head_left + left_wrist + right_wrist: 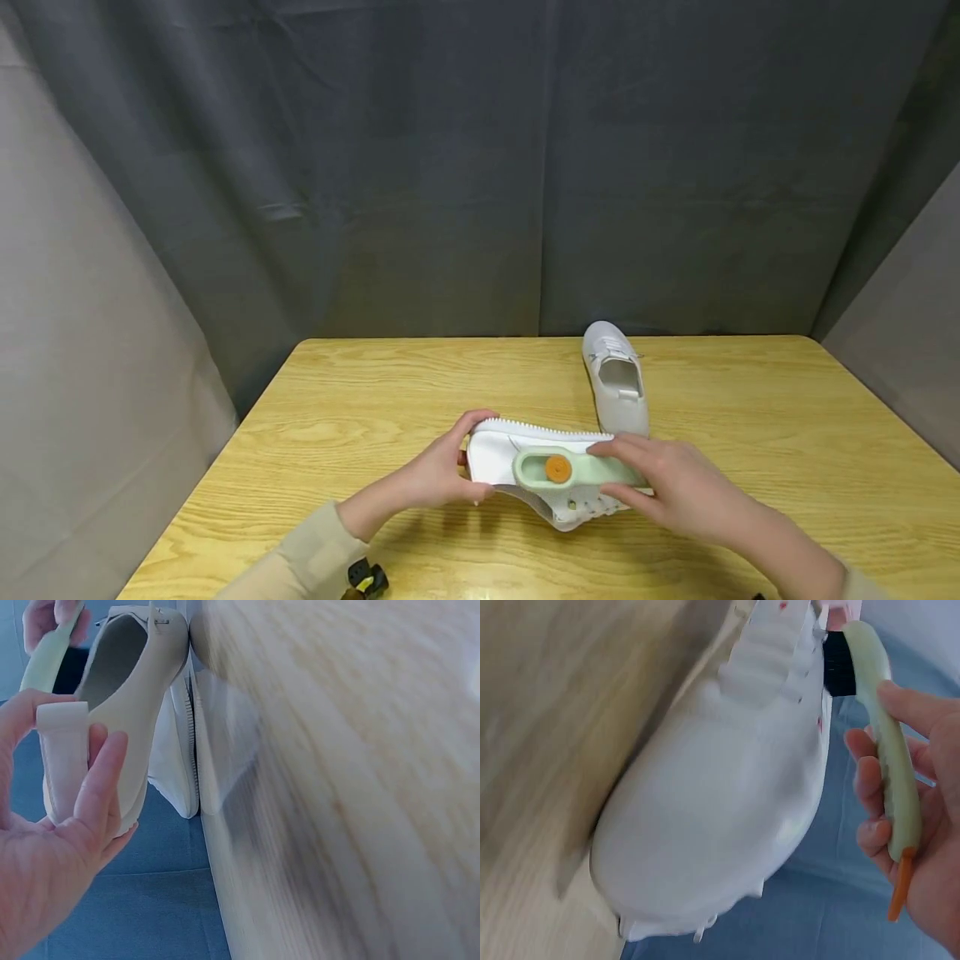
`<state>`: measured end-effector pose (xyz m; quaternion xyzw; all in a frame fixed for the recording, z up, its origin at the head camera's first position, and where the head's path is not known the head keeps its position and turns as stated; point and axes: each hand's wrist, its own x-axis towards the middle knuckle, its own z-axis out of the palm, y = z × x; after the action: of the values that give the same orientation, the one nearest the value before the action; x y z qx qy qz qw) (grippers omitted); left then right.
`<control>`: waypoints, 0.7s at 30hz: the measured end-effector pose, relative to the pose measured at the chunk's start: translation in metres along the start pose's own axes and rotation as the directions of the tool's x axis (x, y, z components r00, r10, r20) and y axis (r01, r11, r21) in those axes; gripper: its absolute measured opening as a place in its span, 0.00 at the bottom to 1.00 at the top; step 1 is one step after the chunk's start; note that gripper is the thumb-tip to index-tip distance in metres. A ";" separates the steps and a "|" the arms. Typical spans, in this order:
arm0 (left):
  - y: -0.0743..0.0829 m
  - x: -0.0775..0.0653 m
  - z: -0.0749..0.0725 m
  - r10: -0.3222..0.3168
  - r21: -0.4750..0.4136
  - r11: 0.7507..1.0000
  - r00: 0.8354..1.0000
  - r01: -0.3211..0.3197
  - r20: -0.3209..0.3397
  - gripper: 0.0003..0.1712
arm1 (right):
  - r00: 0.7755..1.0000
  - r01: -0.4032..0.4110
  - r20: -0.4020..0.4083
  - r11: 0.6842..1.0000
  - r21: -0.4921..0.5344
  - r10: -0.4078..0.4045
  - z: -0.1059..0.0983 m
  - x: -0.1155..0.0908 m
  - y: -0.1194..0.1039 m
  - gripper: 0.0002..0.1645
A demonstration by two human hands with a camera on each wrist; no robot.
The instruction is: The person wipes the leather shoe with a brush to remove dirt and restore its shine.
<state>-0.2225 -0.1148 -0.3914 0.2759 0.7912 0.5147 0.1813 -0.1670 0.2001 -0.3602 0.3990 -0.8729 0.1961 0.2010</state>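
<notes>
A white lace-up shoe is tipped on its side above the table, ridged sole facing away. My left hand grips it at the heel end, thumb on one side and fingers on the other, as the left wrist view also shows. In my right hand is a pale green shoe brush, held by its handle, with an orange round part on its back. The brush's black bristles touch the shoe's side near the laces in the right wrist view.
A second white shoe stands upright on the wooden table, just behind the held shoe and toward the right. Grey curtains hang behind and at both sides. A small black-and-yellow object shows by my left sleeve.
</notes>
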 end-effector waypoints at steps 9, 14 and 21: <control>0.000 -0.001 0.000 -0.007 0.033 0.999 1.000 0.007 0.004 0.51 | 0.983 -0.153 -0.109 0.985 -0.074 0.145 -0.015 -0.002 0.014 0.29; -0.001 0.000 -0.001 -0.001 0.042 0.999 1.000 0.001 -0.002 0.50 | 0.992 -0.022 -0.125 0.999 -0.026 0.018 -0.013 -0.003 0.008 0.24; -0.001 0.001 0.000 0.006 0.027 1.000 1.000 -0.006 0.004 0.49 | 0.991 0.113 -0.080 0.994 0.013 -0.111 -0.001 -0.006 -0.006 0.20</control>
<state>-0.2238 -0.1150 -0.3924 0.2820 0.7968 0.5040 0.1776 -0.1592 0.2007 -0.3616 0.4409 -0.8388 0.2076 0.2426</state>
